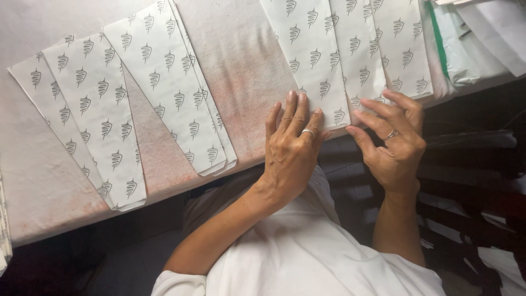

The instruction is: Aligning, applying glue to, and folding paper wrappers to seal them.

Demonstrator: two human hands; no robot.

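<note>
At nine o'clock, a fan of printed paper sleeves [98, 104] lies on the table [246, 71]. They overlap, and their lower ends reach the near edge. A second stack [170, 82] at ten o'clock lies across their upper right side. Risk: the lower tips overhang or sit flush with the edge, so a brush from a sleeve or forearm could tip them to the floor.

The bare strip of table at twelve o'clock shows a reddish stain. Should it be damp or powdery, which cannot be told, a sheet slid over it may pick up marks.

At centre, the left hand [290, 148] lies flat, fingers together, pressing the lower left corner of the nearest printed sleeve [312, 60]. It grips nothing, only bears down. At three o'clock, the right hand [394, 142] has its fingers loosely spread and curled at the lower ends of the neighbouring sleeves [378, 49], fingertips touching the paper at the table edge. Whether anything is pinched between thumb and fingers I cannot tell. Risk: these sheets overlap closely, so lifting one may drag its neighbour or crease a corner.

At two o'clock, white packets with a green strip [455, 49] crowd the right-hand sheets and leave little room to shift them that way. Dark chair framing [471, 164] stands below the edge.
</note>
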